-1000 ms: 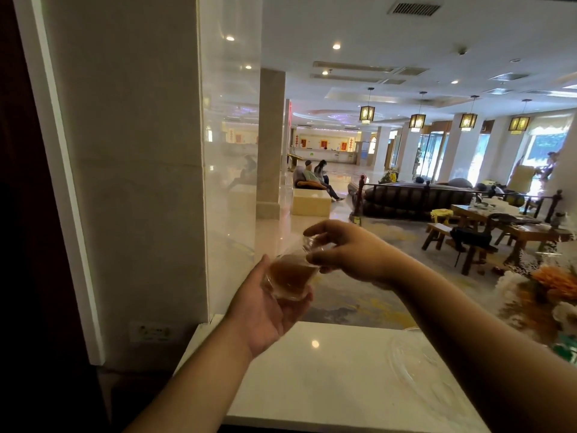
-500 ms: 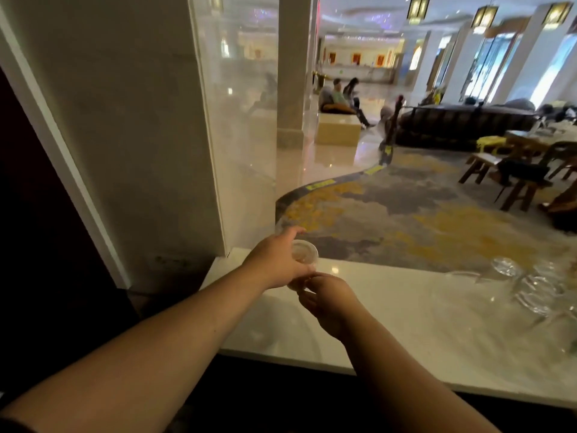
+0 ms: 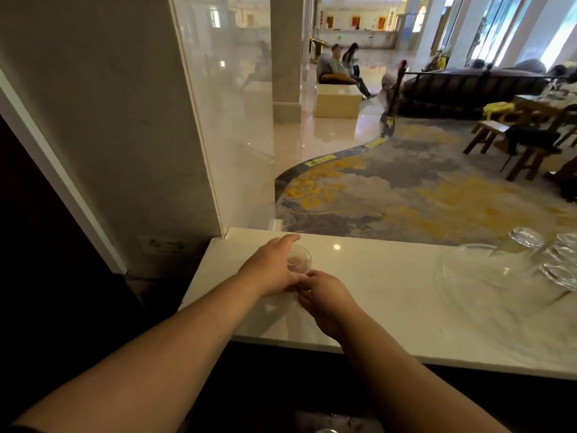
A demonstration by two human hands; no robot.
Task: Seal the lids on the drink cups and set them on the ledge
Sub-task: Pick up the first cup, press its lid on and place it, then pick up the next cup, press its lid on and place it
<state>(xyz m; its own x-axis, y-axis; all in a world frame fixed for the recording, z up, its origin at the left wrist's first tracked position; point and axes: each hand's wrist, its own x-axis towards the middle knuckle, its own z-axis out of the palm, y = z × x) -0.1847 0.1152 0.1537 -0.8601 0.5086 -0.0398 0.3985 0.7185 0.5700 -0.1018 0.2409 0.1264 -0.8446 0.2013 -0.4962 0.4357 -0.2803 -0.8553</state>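
While both hands meet at the counter's (image 3: 390,295) left end, a small clear cup (image 3: 299,260) sits between them.
Left hand (image 3: 274,270) curls round the cup's left side, fingers (image 3: 288,240) reaching past its far rim; right hand (image 3: 324,296) pinches at the near base, fingers closed on it. Cup upright, low on the white counter; can't tell if it's touching down. Upturned glasses (image 3: 543,254) on a clear tray (image 3: 468,270) well apart at right.
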